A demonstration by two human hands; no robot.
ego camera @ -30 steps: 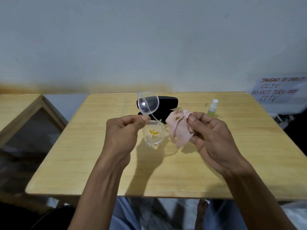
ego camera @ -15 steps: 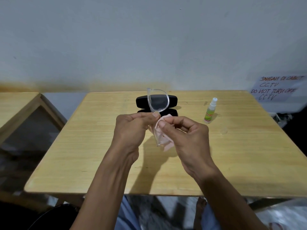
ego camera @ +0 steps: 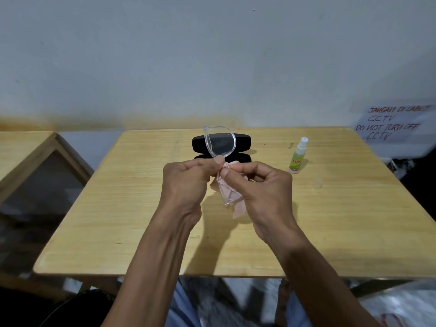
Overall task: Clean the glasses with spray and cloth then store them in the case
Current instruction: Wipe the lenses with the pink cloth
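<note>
Both my hands are up over the table (ego camera: 141, 232), working the glasses (ego camera: 219, 147) with the cloth (ego camera: 232, 197).

My left hand (ego camera: 186, 185) pinches the clear frame at its middle, so one lens stands up in front of the black case (ego camera: 243, 140) lying open at the far side. My right hand (ego camera: 264, 194) is closed on the pink cloth, pressing it around the lower lens. The spray bottle (ego camera: 297, 156) stands upright off to the right, well apart from both hands.
</note>
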